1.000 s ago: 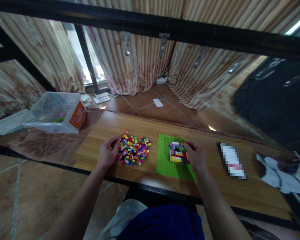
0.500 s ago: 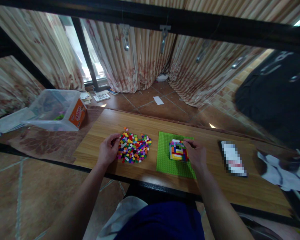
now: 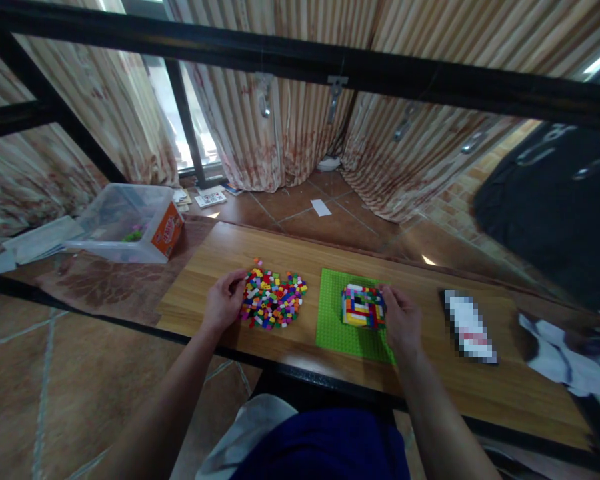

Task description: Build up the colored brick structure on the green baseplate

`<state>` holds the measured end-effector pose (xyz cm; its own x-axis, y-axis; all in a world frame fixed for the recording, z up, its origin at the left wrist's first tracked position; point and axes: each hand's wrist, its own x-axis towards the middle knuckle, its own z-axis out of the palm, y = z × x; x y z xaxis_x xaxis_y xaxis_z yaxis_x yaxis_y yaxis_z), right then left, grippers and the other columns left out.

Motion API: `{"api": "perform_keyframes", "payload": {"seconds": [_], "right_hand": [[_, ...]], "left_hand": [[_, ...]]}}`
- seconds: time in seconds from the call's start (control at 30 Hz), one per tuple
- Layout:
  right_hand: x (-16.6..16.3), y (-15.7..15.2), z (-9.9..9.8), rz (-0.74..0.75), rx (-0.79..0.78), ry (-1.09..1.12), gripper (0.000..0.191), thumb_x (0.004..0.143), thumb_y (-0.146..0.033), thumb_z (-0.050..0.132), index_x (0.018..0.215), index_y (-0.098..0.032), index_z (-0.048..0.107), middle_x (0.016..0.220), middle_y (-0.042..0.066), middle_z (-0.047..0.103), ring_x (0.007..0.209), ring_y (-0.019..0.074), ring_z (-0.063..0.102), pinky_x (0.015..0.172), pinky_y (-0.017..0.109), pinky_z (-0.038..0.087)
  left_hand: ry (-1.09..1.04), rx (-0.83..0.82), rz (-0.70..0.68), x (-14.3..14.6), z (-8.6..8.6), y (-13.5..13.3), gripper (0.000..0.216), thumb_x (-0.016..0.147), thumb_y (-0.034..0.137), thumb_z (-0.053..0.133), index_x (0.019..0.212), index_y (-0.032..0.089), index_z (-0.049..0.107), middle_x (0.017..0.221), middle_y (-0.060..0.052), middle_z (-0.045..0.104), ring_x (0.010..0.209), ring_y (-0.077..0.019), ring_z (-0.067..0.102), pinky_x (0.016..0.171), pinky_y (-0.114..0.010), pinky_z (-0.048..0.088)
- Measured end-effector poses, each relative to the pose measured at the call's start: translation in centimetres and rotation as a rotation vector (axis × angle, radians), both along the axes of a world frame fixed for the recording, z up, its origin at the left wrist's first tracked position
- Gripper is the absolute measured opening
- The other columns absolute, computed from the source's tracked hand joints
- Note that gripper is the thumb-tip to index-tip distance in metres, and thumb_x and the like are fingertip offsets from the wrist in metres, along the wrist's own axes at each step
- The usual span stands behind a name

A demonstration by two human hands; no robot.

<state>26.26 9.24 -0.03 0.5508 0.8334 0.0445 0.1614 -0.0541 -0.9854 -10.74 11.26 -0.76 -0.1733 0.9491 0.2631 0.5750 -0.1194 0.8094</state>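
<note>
A green studded baseplate (image 3: 330, 327) lies on the wooden table, bearing a hollow block of multicoloured toy bricks (image 3: 363, 313). My right hand (image 3: 404, 320) is at the right side of this block, fingers drawn together at its upper right corner. Whether a small brick is between those fingertips is hidden. To the left, loose small bricks (image 3: 275, 303) are spread in a pile. My left hand (image 3: 225, 303) rests at the pile's left edge with thumb and fingers curled closed. What they pinch, if anything, is too small to make out.
A clear plastic bin (image 3: 125, 247) with an orange label stands beyond the table's left end. Right of the baseplate lies a dark-edged, blurred-out flat object (image 3: 470, 327). Crumpled papers (image 3: 563, 353) lie at the right end. A black bar (image 3: 290, 57) crosses above.
The view has tilted slightly upward. My right fingers have shifted a little from the block's top corner toward its right side. My left hand remains at the pile's edge.
</note>
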Motion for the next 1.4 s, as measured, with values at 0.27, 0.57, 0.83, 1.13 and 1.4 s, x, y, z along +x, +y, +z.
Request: {"api": "perform_keyframes", "payload": {"seconds": [0.27,0.57,0.83,1.13,1.4], "right_hand": [[-0.4,-1.3,2.4,-0.094,0.009,-0.163,0.039,0.081,-0.05,0.062,0.094,-0.016,0.075,0.093,0.01,0.075,0.088,0.0229,0.068,0.081,0.037,0.052],[-8.2,-3.5,3.8,0.364,0.16,-0.61,0.022,0.09,-0.035,0.055,0.092,-0.023,0.073,0.097,0.006,0.073,0.096,0.0219,0.065,0.092,0.041,0.048],[-12.0,-1.9,0.8,0.629,0.068,-0.816,0.02,0.091,-0.019,0.053,0.093,-0.022,0.074,0.093,0.006,0.071,0.091,0.0213,0.06,0.085,0.035,0.046],[-12.4,-0.9,-0.1,0.606,0.062,-0.878,0.02,0.092,-0.021,0.054,0.091,-0.023,0.074,0.093,0.006,0.068,0.089,0.0214,0.058,0.084,0.034,0.044],[-12.7,-0.3,-0.1,0.568,0.058,-0.895,0.02,0.093,-0.02,0.054,0.088,-0.021,0.073,0.089,0.006,0.068,0.087,0.0212,0.058,0.083,0.034,0.045]], "left_hand": [[0.0,-0.008,0.0,0.0,0.1,-0.1,0.028,0.086,0.033,0.053,0.105,0.019,0.068,0.105,-0.007,0.074,0.097,-0.0217,0.069,0.093,-0.036,0.054],[0.009,-0.002,0.0,0.1,-0.1,-0.1,0.027,0.087,0.032,0.052,0.105,0.019,0.069,0.106,-0.007,0.073,0.1,-0.0217,0.068,0.094,-0.036,0.054],[-0.005,0.023,-0.002,0.1,-0.2,-0.1,0.025,0.087,0.029,0.053,0.103,0.019,0.069,0.105,-0.007,0.074,0.098,-0.0205,0.068,0.092,-0.034,0.054],[0.001,0.025,-0.002,0.1,-0.3,-0.1,0.024,0.087,0.029,0.054,0.103,0.019,0.069,0.104,-0.006,0.074,0.097,-0.0206,0.069,0.091,-0.034,0.054],[0.0,0.012,-0.003,-0.1,-0.5,0.0,0.026,0.088,0.031,0.052,0.104,0.02,0.069,0.108,-0.006,0.073,0.102,-0.0212,0.068,0.095,-0.036,0.053]]}}
